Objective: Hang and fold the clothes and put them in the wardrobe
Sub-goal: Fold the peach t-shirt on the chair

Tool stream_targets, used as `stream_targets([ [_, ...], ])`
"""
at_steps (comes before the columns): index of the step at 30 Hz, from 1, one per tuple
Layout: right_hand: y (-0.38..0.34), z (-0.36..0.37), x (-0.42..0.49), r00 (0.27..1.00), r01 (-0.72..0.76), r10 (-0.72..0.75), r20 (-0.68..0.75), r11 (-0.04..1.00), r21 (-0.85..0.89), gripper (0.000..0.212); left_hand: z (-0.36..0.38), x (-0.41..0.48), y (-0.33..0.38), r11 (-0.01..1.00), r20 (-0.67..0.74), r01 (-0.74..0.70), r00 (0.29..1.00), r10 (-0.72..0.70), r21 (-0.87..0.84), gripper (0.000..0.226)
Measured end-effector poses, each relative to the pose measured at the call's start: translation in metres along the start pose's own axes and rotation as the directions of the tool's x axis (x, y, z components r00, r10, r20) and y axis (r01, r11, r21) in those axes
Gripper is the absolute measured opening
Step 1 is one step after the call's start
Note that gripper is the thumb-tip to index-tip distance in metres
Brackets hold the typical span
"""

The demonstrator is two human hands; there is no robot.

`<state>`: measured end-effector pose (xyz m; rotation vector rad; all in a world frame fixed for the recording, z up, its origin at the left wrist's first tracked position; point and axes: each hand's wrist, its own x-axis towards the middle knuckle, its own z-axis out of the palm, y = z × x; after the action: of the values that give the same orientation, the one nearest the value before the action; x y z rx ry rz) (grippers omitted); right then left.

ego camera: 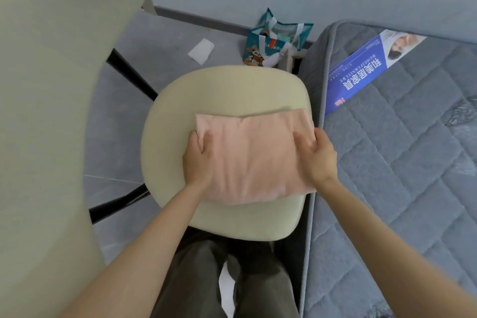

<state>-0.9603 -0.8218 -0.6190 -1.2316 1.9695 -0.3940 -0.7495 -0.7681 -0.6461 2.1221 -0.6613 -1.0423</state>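
Head view: the folding step appears complete or nearly so; the pink garment (251, 160) lies as a compact folded rectangle on the cream chair seat (224, 90), its right edge overhanging toward the grey mattress (402, 162). The left hand (198, 156) grips the left edge, fingers curled over the cloth. The right hand (316, 155) clasps the right edge, thumb on top, fingers partly closed. The next move likely calls for a level two-handed lift toward the wardrobe, which is not identifiable here.

Hidden and cut off

The hands' fingertips (204, 137) lay partly tucked into the pink cloth (250, 157); right of the hands, the mattress (413, 162) ran off frame.
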Motion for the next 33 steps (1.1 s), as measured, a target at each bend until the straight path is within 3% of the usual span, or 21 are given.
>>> stream_targets([
  [10,-0.041,-0.099,-0.084,0.988,0.151,-0.148,-0.029,0.975,0.164,0.040,-0.065,-0.098,0.074,0.977,-0.040,-0.164,0.986,0.160,-0.135,0.037],
  [18,-0.041,-0.170,-0.176,0.949,0.306,-0.315,-0.005,0.918,0.251,0.036,-0.116,-0.217,0.102,0.950,-0.092,-0.264,0.963,0.252,-0.165,0.037],
  [22,-0.057,-0.198,-0.228,0.916,0.369,-0.398,0.038,0.878,0.305,0.024,-0.162,-0.274,0.111,0.938,-0.130,-0.307,0.949,0.288,-0.159,0.018],
  [26,-0.083,-0.207,-0.280,0.867,0.431,-0.488,0.098,0.834,0.346,0.020,-0.214,-0.327,0.105,0.931,-0.212,-0.323,0.935,0.286,-0.170,0.011],
  [33,-0.130,-0.173,-0.374,0.717,0.536,-0.640,0.275,0.759,0.369,0.008,-0.313,-0.404,0.060,0.943,-0.413,-0.238,0.902,0.127,-0.231,0.013],
])
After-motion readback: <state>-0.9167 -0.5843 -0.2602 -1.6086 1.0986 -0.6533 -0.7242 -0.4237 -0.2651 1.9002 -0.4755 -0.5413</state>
